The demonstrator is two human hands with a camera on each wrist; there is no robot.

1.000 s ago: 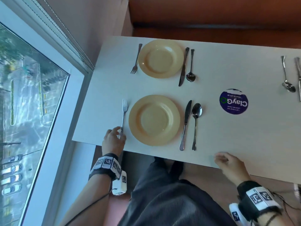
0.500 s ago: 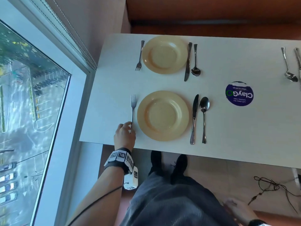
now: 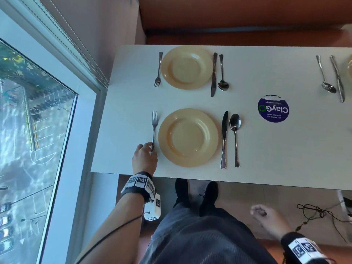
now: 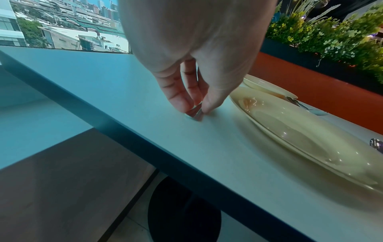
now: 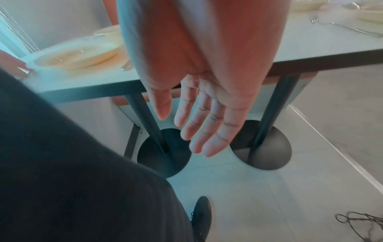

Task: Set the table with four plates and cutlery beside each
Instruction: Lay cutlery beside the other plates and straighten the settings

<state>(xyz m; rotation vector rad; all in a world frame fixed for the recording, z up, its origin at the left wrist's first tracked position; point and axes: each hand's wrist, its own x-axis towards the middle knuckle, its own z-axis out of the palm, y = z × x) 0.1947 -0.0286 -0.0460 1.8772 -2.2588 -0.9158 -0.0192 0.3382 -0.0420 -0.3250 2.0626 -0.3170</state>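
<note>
One fork point(image 3: 154, 128) lies just left of the near plate point(image 3: 188, 137), now straighter beside it than a second ago; left hand point(image 3: 144, 159) pinches its handle end. Right hand point(image 3: 270, 220) has dropped off the table point(image 3: 266, 149), fingers loose, holding nothing. Likely final alignment for this setting.

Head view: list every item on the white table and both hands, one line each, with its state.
Near tan plate: flat, empty.
Far tan plate: flat, empty.
Near steel fork: lying left of plate, handle pinched.
Left hand: pinching fork handle.
Right hand: off table, holding nothing.
Near steel knife and spoon: lying right of plate.
</note>
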